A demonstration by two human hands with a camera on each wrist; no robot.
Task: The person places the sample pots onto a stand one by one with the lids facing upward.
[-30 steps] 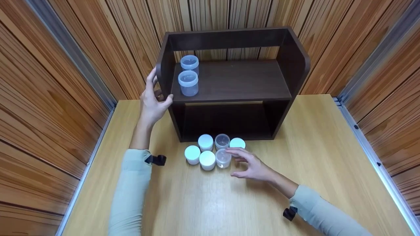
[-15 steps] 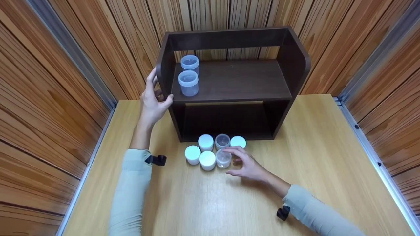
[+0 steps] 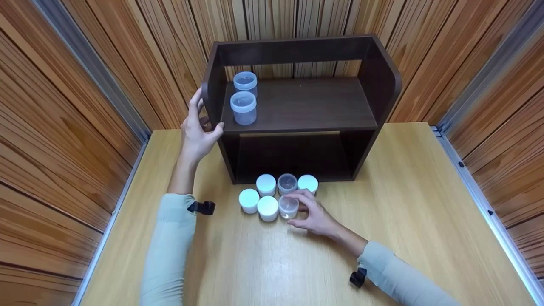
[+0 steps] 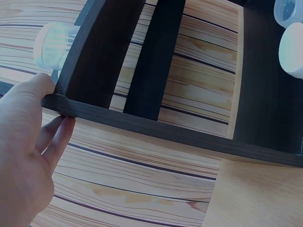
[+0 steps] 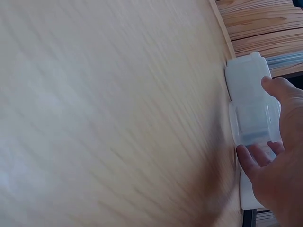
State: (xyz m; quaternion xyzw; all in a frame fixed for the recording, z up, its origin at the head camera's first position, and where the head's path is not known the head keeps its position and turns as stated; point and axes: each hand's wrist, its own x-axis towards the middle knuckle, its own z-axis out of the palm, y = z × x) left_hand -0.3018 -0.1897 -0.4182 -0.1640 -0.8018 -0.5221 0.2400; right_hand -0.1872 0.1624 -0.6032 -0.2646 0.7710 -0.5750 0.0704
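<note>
My left hand [image 3: 196,134] grips the left side panel of the dark brown shelf unit [image 3: 301,104], thumb at the front edge and fingers on the outer side. In the left wrist view the thumb and fingertips straddle the panel [image 4: 142,122]. My right hand [image 3: 313,216] is spread around a clear small jar [image 3: 289,208] on the table, index finger at its far rim and thumb at its near side. The right wrist view shows the fingertips along the clear jar [image 5: 253,120], while the thumb stands a little off it and overlaps a white jar [image 5: 246,78].
Several white-lidded jars [image 3: 267,208] and another clear jar [image 3: 287,182] stand close around the one at my right hand, before the lower compartment. Two clear jars [image 3: 244,106] stand one behind the other at the upper shelf's left end. Wood-panelled walls [image 3: 51,148] enclose the table.
My right hand has moved left, bringing its thumb and index finger to either side of the clear jar. The left hand has stayed on the shelf panel; the jars have kept their places.
</note>
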